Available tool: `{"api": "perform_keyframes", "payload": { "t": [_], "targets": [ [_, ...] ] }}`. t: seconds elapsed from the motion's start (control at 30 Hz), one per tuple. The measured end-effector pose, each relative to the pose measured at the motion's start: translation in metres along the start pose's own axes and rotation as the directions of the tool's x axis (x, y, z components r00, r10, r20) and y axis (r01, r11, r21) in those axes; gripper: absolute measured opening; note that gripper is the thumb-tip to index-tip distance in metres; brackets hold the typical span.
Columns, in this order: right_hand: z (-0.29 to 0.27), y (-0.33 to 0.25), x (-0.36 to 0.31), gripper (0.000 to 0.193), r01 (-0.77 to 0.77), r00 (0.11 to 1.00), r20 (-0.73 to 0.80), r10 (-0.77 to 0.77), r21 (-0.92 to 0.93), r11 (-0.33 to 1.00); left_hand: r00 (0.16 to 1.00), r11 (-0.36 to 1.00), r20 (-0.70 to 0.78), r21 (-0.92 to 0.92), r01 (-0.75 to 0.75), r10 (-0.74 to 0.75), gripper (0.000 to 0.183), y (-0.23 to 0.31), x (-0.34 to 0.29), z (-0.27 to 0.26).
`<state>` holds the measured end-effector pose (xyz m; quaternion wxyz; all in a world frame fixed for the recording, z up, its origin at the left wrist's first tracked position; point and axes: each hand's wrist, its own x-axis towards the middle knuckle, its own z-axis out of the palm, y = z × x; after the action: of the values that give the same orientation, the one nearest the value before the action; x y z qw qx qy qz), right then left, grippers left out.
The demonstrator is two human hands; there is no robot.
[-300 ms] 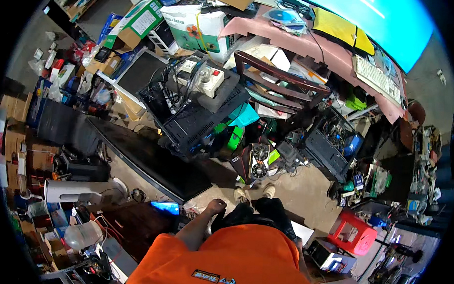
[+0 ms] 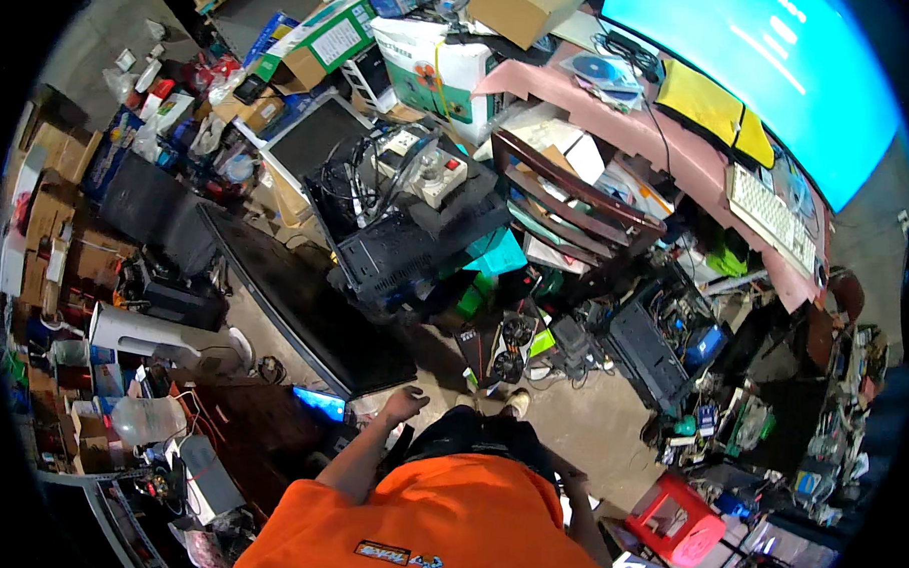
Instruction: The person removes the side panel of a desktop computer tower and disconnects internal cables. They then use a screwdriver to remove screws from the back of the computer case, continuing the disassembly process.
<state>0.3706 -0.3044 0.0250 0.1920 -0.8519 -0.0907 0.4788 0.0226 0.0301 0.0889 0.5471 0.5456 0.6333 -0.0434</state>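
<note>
My left hand [image 2: 404,404] hangs beside my body with its fingers loosely apart and nothing in them. It is nearest to the lower end of a large black flat screen [image 2: 294,298] that lies slanting on the left. A small lit blue screen [image 2: 320,404] is just left of my forearm. My right hand [image 2: 574,480] is low at my right side, in shadow; its fingers are too dark to make out. Ahead of my feet stands a graphics card box [image 2: 512,344]. Beyond it is a black computer case [image 2: 406,252] with cables and a white power strip [image 2: 436,177] on top.
An opened computer case [image 2: 663,336] stands at the right, near a red plastic stool [image 2: 675,520]. A wooden chair [image 2: 577,203] is against the pink-covered desk [image 2: 581,106], which bears a white keyboard [image 2: 772,217], a yellow pouch [image 2: 716,111] and a big lit monitor [image 2: 772,65]. Clutter lines both sides.
My view has turned and shifted, so the room's things appear moved. My left hand now swings further forward from my body, nearer the slanting black screen. My right hand has come partly into sight.
</note>
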Motion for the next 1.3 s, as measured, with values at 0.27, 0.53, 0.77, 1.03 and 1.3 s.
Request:
{"api": "perform_keyframes", "payload": {
  "t": [0.27,0.53,0.77,1.03,1.3],
  "targets": [
    [-0.059,-0.049,0.05,0.033,0.134,0.99,0.003,-0.142,0.303,0.943,0.955,0.443,-0.01,-0.885,-0.146,0.295,0.046,0.196,0.005,-0.096],
    [-0.019,-0.004,0.054,0.029,0.163,0.981,-0.111,-0.162,0.0,0.987,0.961,0.139,-0.205,-0.974,-0.18,-0.187,0.081,0.266,0.138,-0.155],
    [0.077,0.013,-0.035,0.032,0.147,0.982,-0.068,-0.178,-0.319,0.936,0.963,-0.023,-0.135,-0.989,-0.144,-0.234,0.059,0.284,0.173,-0.159],
    [0.105,-0.057,-0.036,0.032,0.252,0.963,0.045,-0.265,-0.495,0.831,0.987,0.089,0.077,-0.992,0.089,-0.139,0.03,0.302,0.176,-0.181],
    [0.056,-0.145,-0.045,0.02,-0.07,0.963,-0.202,0.179,0.451,0.89,0.975,0.032,0.149,-0.989,0.145,0.163,0.038,0.305,0.184,-0.192]
  ]
}}
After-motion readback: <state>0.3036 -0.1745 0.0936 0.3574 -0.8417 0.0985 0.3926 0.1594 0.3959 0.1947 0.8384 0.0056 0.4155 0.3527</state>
